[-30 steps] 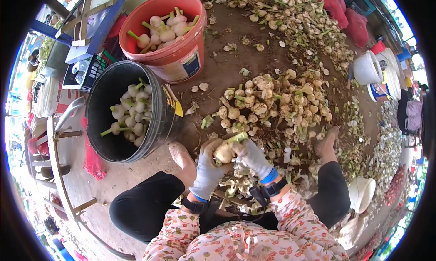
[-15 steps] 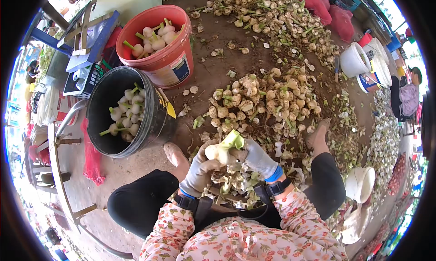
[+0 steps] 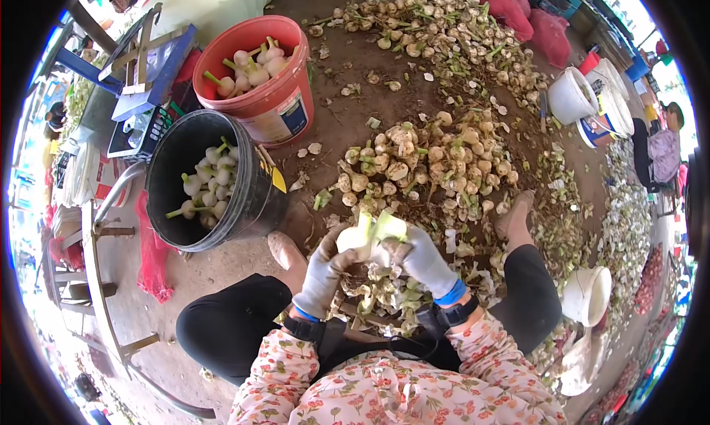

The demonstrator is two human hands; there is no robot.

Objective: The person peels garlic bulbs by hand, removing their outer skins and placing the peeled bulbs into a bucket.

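Observation:
Both of my hands wear grey-white work gloves and meet in front of my lap. My left hand (image 3: 323, 273) is closed round a pale garlic bulb (image 3: 353, 240) with a short green stem pointing up. Against it, my right hand (image 3: 429, 261) pinches a strip of whitish-green outer skin (image 3: 387, 230), which stands apart from the stem at the top. Gloved fingers hide the lower part of the bulb. Below the hands lie loose garlic peelings (image 3: 381, 292). Just beyond them is a heap of unpeeled garlic (image 3: 436, 159).
At left stand a black bucket (image 3: 255, 203) and a red bucket (image 3: 288, 103), both holding cleaned white garlic. More garlic (image 3: 458, 29) is piled at the back. White buckets (image 3: 571, 96) and a white pail (image 3: 586, 296) are at right. A person (image 3: 665, 155) sits far right.
The strip of outer skin has come away from the stem toward the right, opening a gap at the top. My right hand has turned slightly with it.

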